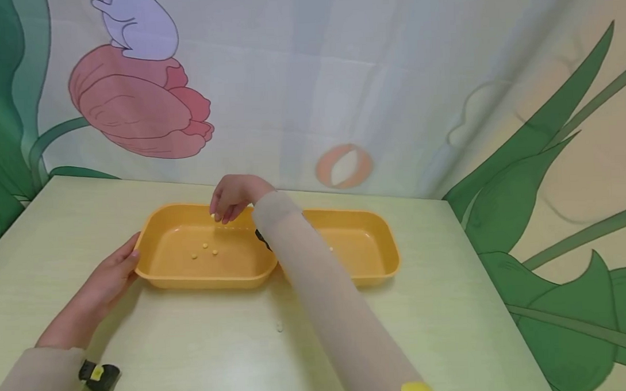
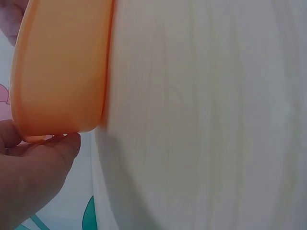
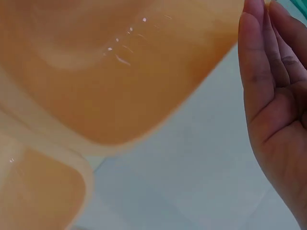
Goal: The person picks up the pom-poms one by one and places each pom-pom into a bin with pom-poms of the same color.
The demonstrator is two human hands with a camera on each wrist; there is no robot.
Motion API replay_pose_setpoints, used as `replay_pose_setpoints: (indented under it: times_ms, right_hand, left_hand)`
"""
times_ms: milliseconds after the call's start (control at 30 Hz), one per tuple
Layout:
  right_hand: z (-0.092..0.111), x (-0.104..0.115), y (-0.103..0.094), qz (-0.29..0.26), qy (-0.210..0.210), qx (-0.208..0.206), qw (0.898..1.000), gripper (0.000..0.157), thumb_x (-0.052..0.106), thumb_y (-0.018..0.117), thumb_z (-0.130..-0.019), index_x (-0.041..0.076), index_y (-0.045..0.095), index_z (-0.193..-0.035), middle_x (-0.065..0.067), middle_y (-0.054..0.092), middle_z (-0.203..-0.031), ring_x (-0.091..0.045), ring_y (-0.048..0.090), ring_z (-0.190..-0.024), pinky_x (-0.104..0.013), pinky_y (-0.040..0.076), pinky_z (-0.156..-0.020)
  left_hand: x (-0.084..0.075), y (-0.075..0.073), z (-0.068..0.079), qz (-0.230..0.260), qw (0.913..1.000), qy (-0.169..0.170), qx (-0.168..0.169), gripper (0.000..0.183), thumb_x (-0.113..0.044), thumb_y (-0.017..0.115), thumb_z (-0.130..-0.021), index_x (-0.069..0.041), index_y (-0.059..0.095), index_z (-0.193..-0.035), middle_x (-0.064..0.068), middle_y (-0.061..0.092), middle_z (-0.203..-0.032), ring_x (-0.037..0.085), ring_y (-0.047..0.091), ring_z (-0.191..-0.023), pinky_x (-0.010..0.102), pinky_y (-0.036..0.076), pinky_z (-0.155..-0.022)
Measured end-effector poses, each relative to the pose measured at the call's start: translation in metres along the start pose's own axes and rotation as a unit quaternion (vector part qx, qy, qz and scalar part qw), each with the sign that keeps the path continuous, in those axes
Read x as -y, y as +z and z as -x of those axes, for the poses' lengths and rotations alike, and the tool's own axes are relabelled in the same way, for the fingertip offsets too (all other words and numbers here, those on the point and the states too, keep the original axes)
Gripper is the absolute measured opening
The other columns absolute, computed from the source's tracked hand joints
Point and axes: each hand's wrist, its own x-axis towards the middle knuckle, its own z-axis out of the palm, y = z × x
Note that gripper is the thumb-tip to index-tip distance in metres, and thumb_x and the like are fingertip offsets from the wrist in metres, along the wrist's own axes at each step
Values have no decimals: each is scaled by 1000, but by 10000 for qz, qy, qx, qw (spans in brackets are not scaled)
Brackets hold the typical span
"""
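My left hand [image 1: 111,277] grips the left end of an orange-yellow plastic tray [image 1: 207,282], with its thumb at the rim. In the left wrist view, the fingertips [image 2: 72,141] sit against the tray's end wall. Over the far side of this tray, my right hand [image 1: 235,197] pinches a small pale yellow bit [image 1: 213,215] between thumb and fingertips. Three similar bits [image 1: 205,245] lie on the tray's bottom. The right wrist view has the right hand [image 3: 278,96] beside the tray's rim; the pinched bit hardly shows there.
A second tray [image 1: 380,273] of the same kind stands directly to the right, partly hidden by my right sleeve, with one pale bit [image 1: 331,249] visible inside. A tiny whitish item [image 1: 279,326] lies on the table [image 1: 452,328] in front. Behind hangs a printed curtain [image 1: 392,100].
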Motion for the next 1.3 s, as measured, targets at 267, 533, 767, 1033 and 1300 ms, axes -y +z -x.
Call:
replay_pose_setpoints:
  times_ms: [267,533,767,1033,1300]
  right_hand:
    - [-10,-4,11,153,537,291,9980,12,7,69,-96,2,71,-107,-4,71,-84,-14,67,-75,-22,63,-81]
    - [-16,-2,20,666,1533,338,9854,7,9,74,-92,10,76,-85,-3,71,-73,-14,65,-70,-22,56,-60]
    - [-17,4,28,319,2723,-94,9616,6,6,79,-85,10,83,-86,-5,70,-66,-17,63,-56,-26,57,-55]
    - [-16,2,33,782,2806,183,9565,12,6,77,-88,12,84,-96,-4,71,-69,-16,63,-55,-26,57,-55]
    - [-21,-1,33,773,2782,73,9574,11,6,77,-88,13,85,-93,-4,72,-71,-16,63,-55,-25,57,-55]
  left_hand:
    - [-2,3,0,-93,9999,64,30,67,-39,22,-113,-12,-15,-161,15,-20,-169,32,-8,-160,45,4,-131]
    - [-5,4,-1,-157,9999,67,-2,65,-39,22,-113,-13,-13,-162,15,-18,-170,33,-5,-160,42,8,-131]
    - [-5,4,0,-264,9995,173,19,67,-40,23,-113,-11,-12,-162,17,-16,-170,32,-2,-161,37,11,-132]
    - [-2,4,0,-230,9996,170,64,68,-41,24,-112,-12,-12,-163,18,-15,-171,27,3,-161,37,12,-132]
    - [-2,4,0,-209,9996,163,19,69,-41,25,-112,-12,-12,-163,17,-15,-171,28,1,-161,37,12,-132]
